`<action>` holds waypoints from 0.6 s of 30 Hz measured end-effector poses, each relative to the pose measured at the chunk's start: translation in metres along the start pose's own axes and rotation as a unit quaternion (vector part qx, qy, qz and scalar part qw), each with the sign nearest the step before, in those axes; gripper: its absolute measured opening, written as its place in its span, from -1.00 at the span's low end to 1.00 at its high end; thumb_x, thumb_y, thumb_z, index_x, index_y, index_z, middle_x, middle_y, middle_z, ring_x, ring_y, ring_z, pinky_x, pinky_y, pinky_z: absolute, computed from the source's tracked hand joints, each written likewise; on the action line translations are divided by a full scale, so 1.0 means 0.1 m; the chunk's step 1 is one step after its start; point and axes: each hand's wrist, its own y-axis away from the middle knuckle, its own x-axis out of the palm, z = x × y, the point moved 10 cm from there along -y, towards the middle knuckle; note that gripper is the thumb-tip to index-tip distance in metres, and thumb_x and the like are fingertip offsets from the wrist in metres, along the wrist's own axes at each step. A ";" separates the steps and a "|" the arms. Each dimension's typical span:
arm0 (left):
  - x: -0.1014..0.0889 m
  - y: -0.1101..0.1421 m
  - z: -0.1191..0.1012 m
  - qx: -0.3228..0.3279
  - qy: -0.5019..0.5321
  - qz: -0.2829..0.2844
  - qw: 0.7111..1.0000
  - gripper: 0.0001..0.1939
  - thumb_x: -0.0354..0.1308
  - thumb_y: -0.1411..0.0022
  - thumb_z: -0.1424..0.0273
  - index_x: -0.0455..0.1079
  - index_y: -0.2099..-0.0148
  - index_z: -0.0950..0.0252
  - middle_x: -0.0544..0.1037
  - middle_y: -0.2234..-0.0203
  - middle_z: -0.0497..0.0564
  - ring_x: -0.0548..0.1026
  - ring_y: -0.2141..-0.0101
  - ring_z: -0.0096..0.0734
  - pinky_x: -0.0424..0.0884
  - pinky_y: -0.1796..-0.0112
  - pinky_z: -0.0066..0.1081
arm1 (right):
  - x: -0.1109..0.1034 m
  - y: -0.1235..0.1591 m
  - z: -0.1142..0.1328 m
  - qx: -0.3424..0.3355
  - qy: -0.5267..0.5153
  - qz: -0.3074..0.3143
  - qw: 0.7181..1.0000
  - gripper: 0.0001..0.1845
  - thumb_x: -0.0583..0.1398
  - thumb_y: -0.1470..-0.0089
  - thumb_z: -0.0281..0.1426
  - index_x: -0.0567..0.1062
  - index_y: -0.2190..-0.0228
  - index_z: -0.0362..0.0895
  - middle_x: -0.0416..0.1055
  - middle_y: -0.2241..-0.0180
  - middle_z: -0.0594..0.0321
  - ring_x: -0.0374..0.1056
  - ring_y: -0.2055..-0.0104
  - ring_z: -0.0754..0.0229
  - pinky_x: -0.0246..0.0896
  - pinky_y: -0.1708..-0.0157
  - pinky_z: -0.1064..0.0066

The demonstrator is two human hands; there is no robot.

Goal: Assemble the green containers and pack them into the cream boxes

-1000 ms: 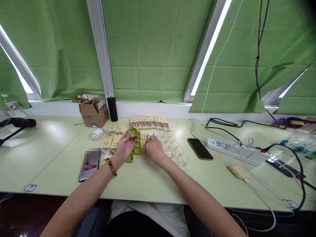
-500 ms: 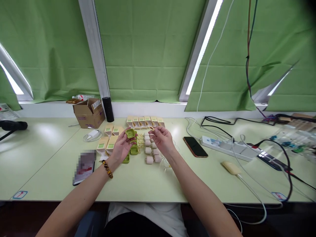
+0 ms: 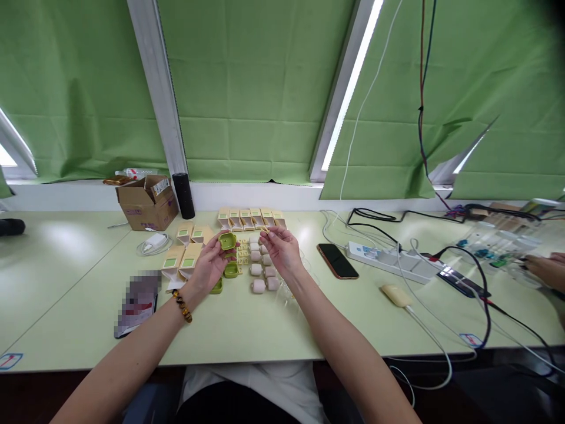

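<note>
In my left hand (image 3: 206, 268) is a small olive-green open case (image 3: 228, 241), its hollow side facing up. My right hand (image 3: 283, 252) is just right of it, thumb and fingers pinching a small pale yellow piece (image 3: 265, 230) whose shape I cannot make out fully. Below the hands stand more green cases (image 3: 230, 270), partly hidden by my left hand. Beside them lie small yellow pieces (image 3: 242, 253) and rows of pinkish-white rounded pieces (image 3: 258, 286). Cream cartons (image 3: 241, 219) line up behind, and others (image 3: 173, 257) stand left of my left hand.
Right of my arm lie a phone (image 3: 338, 261), a white power strip (image 3: 391, 262) with cables and a cream adapter (image 3: 395, 295). Leftward are a device with a blurred screen (image 3: 138, 303), a cardboard box (image 3: 148, 206) and a black cylinder (image 3: 183, 196). Another person's hand (image 3: 545, 271) shows far right.
The view has turned a little to the right, bringing another person's hand in at the right edge. Both my hands keep their holds, the yellow piece staying close to the green case.
</note>
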 end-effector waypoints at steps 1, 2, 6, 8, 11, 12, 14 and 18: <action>0.00 0.00 0.00 0.000 0.000 0.000 1.000 -0.50 0.29 -0.37 0.31 0.38 -0.30 0.25 0.66 0.10 0.20 0.60 0.20 -0.28 0.49 0.12 -0.28 | 0.01 0.01 0.01 -0.008 0.003 0.000 1.000 -0.65 0.57 0.18 -0.32 0.61 0.36 -0.09 0.61 0.34 0.26 0.61 0.21 0.13 0.62 0.04 0.18; -0.01 0.00 0.00 0.001 0.000 -0.001 1.000 -0.51 0.28 -0.37 0.31 0.38 -0.30 0.26 0.66 0.10 0.20 0.60 0.20 -0.28 0.48 0.12 -0.28 | 0.02 0.02 0.03 -0.017 0.008 0.000 1.000 -0.66 0.57 0.19 -0.31 0.62 0.36 -0.10 0.61 0.32 0.25 0.60 0.20 0.13 0.61 0.03 0.17; -0.02 -0.01 0.01 0.002 0.003 0.003 1.000 -0.50 0.28 -0.37 0.32 0.38 -0.31 0.27 0.65 0.09 0.21 0.60 0.21 -0.27 0.48 0.12 -0.28 | 0.08 0.08 0.13 -0.060 0.056 -0.006 0.997 -0.70 0.54 0.13 -0.29 0.63 0.35 -0.09 0.59 0.33 0.27 0.55 0.26 0.17 0.60 0.13 0.20; -0.02 -0.01 0.01 0.002 0.005 0.008 1.000 -0.48 0.28 -0.38 0.32 0.36 -0.32 0.26 0.65 0.09 0.21 0.60 0.21 -0.27 0.48 0.12 -0.27 | 0.13 0.14 0.21 -0.094 0.106 -0.012 0.990 -0.72 0.52 0.10 -0.32 0.62 0.32 -0.08 0.58 0.34 0.28 0.52 0.31 0.20 0.57 0.16 0.24; 0.02 0.00 0.00 0.006 0.007 0.017 1.000 -0.47 0.27 -0.38 0.32 0.35 -0.34 0.26 0.65 0.07 0.21 0.61 0.18 -0.26 0.48 0.12 -0.28 | 0.24 0.24 0.33 -0.152 0.169 -0.004 0.974 -0.71 0.48 0.05 -0.37 0.60 0.25 -0.07 0.56 0.28 0.25 0.50 0.25 0.19 0.55 0.15 0.27; 0.03 0.00 -0.01 0.007 0.008 0.020 1.000 -0.47 0.27 -0.38 0.32 0.35 -0.34 0.26 0.65 0.07 0.22 0.61 0.17 -0.25 0.49 0.13 -0.29 | 0.28 0.28 0.36 -0.170 0.184 0.001 0.968 -0.71 0.46 0.02 -0.38 0.59 0.21 -0.06 0.55 0.25 0.23 0.50 0.23 0.18 0.54 0.14 0.27; 0.07 0.01 -0.02 0.010 0.008 0.028 1.000 -0.48 0.27 -0.38 0.31 0.36 -0.33 0.27 0.64 0.06 0.22 0.61 0.14 -0.23 0.49 0.14 -0.29 | 0.35 0.36 0.40 -0.204 0.216 0.013 0.955 -0.73 0.41 -0.06 -0.38 0.59 0.15 -0.04 0.53 0.14 0.18 0.48 0.18 0.17 0.54 0.11 0.25; 0.12 0.02 -0.02 0.008 0.016 0.039 0.999 -0.47 0.30 -0.36 0.33 0.37 -0.32 0.26 0.64 0.03 0.21 0.62 0.10 -0.21 0.51 0.11 -0.27 | 0.48 0.48 0.42 -0.252 0.270 0.041 0.928 -0.78 0.33 -0.17 -0.41 0.61 0.11 -0.03 0.45 -0.04 0.10 0.47 0.07 0.13 0.52 0.03 0.20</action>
